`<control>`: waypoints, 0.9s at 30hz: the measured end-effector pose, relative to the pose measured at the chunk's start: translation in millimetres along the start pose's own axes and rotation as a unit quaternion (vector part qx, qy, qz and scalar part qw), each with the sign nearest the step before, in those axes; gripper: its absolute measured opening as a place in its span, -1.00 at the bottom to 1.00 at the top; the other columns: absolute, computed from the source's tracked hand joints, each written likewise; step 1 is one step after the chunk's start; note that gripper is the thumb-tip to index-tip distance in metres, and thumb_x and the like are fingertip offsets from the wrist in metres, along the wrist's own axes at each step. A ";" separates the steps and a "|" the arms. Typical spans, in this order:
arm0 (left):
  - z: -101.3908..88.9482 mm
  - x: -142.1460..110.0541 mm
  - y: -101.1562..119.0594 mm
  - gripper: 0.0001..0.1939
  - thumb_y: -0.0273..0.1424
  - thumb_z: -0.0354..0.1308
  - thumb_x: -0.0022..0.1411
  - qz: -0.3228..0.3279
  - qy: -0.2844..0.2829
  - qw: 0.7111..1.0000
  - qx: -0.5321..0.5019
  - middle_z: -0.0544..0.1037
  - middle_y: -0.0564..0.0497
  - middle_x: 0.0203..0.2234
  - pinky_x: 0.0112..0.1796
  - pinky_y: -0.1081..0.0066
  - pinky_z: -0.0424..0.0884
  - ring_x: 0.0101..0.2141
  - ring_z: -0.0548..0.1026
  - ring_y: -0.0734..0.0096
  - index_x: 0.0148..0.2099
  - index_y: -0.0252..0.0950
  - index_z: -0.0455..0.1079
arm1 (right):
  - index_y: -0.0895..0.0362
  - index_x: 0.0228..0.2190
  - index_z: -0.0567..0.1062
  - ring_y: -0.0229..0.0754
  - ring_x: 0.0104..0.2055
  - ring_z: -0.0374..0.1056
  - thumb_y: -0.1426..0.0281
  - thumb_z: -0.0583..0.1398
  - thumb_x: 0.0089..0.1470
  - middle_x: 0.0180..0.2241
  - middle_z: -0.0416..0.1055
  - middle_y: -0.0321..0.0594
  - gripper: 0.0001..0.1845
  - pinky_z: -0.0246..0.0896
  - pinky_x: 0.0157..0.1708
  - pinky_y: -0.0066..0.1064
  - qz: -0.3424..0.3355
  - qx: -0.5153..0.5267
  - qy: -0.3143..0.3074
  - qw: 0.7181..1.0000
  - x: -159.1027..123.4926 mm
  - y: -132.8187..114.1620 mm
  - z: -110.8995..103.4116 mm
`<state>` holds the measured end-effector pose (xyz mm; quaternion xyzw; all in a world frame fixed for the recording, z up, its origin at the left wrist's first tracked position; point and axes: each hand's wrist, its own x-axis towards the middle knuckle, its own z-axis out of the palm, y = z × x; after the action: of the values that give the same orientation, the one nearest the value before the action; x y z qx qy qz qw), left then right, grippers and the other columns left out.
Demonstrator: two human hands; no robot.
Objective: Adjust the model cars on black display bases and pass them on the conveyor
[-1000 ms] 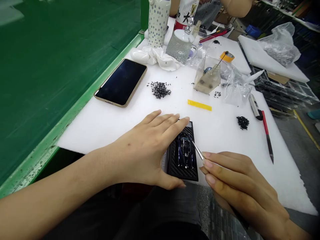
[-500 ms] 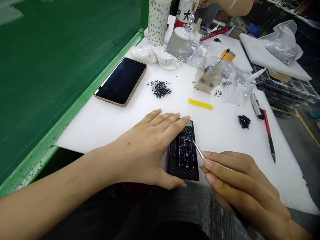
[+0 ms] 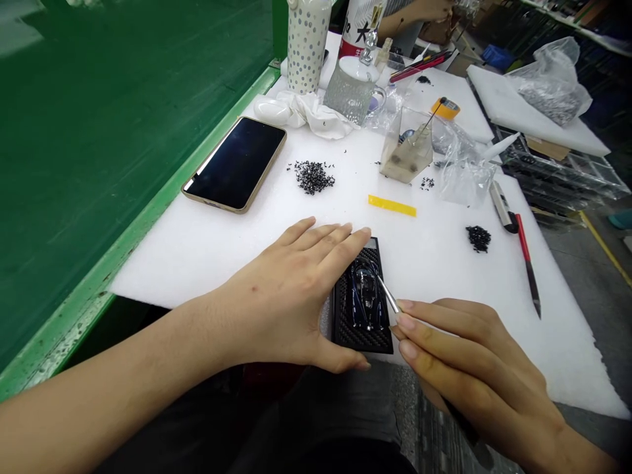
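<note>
A small dark model car [image 3: 365, 293] with blue glints lies on a black rectangular base [image 3: 368, 342] with a woven-looking pattern. My left hand [image 3: 301, 289] spans the base from its left side, index finger at the far end and thumb near the close edge, with the other fingers stretched over the white foam. My right hand [image 3: 469, 355] pinches a thin silver-tipped tool [image 3: 389, 295], slim like a fine brush. Its point touches or nearly touches the car's right side. Most of its handle is hidden by my fingers.
Heaps of tiny black pieces lie on the foam, left [image 3: 313, 178] and right [image 3: 478, 238]. Around them are a phone [image 3: 237, 161], a yellow strip [image 3: 392, 205], a clear container [image 3: 407, 148], a glass mug [image 3: 350, 92], a cutter [image 3: 503, 205] and a red-and-black tool [image 3: 528, 263]. Another person's arm [image 3: 419, 13] shows behind.
The whole view has shifted slightly. My hands keep nearly the same hold, with the tool's point still at the car's right side. The other person's arm at the back has moved.
</note>
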<state>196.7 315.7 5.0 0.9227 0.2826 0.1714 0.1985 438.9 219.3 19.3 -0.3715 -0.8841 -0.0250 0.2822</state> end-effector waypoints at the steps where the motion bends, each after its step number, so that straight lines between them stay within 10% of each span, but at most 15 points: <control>1: 0.1 0.1 0.3 0.31 0.27 0.29 -0.07 -0.001 -0.001 1.000 0.004 0.20 -0.40 0.39 0.40 -0.11 -0.01 0.37 0.20 -0.11 0.45 -0.51 -0.03 | 0.15 -0.29 0.56 -0.03 0.04 0.53 0.62 0.29 0.12 -0.13 0.60 -0.16 -0.84 0.60 -0.11 -0.16 -0.012 -0.007 0.000 1.000 0.3 -0.1 0.3; 22: 4.6 -1.0 0.0 0.25 0.26 0.26 -0.02 -0.011 0.022 0.998 0.058 0.20 -0.40 0.38 0.35 -0.13 0.12 0.36 0.20 -0.19 0.46 -0.47 -0.02 | 0.27 -0.30 0.54 -0.06 0.05 0.50 0.71 0.28 0.11 -0.12 0.55 -0.06 -0.84 0.54 -0.06 -0.15 -0.050 -0.013 0.032 0.998 -2.9 5.7 6.7; 27: 4.4 -1.1 -0.9 0.30 0.36 0.17 -0.04 -0.019 0.013 0.997 0.070 0.14 -0.41 0.41 0.36 -0.13 0.12 0.38 0.16 -0.19 0.46 -0.46 -0.03 | 0.25 -0.18 0.54 -0.05 0.04 0.50 0.72 0.32 0.04 -0.10 0.51 -0.11 -0.70 0.53 0.01 -0.15 0.013 -0.020 0.121 0.992 -8.2 9.3 13.6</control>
<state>197.4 314.5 0.6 0.9264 0.3141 0.1598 0.1329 443.2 224.3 2.1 -0.3829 -0.8379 -0.0835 0.3798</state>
